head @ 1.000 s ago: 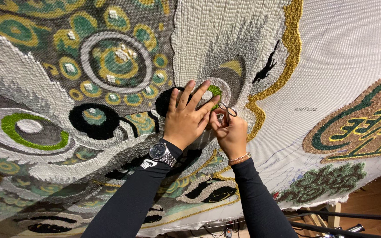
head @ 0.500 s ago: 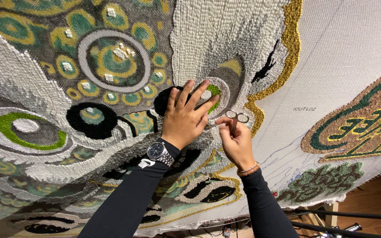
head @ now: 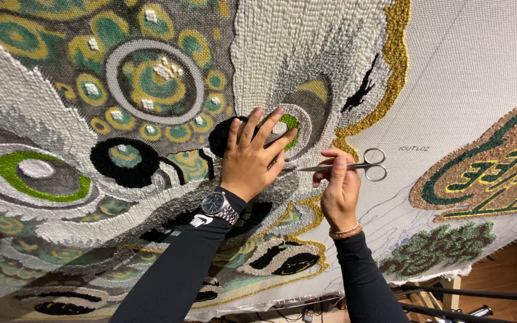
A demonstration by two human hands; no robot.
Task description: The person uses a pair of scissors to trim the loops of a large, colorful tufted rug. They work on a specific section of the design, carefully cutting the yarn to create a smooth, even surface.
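Stretched across nearly everything I could see was a large tufted rug [head: 61, 107] on a pale backing cloth [head: 474, 66], its pile worked in grey, white, green, gold and black rings and curves. I saw my left hand [head: 251, 157] lying flat on the pile, fingers spread and released, gripping nothing; the fingertips reached up beside a small green ring [head: 291, 122] and the palm covered part of a black patch [head: 221, 136]. A silver wristwatch [head: 216, 205] sat on that wrist just above a black sleeve [head: 175, 269].

Just to the right of it, close but not touching, my right hand [head: 337, 191] was raised in front of the rug, pinching a pair of small steel scissors [head: 348, 166] between thumb and fingers near the pivot. Its blades were closed and pointed left toward the left hand's fingers; the two finger loops stuck out to the right, over bare backing. A beaded bracelet [head: 346, 231] circled that wrist.

Farther right of the scissors sat a separate tufted patch in brown, green and yellow [head: 492, 173], and below it a dark green one [head: 438, 251]. Beneath the right forearm, black frame bars [head: 468, 294] and a wooden floor [head: 510, 269] showed.
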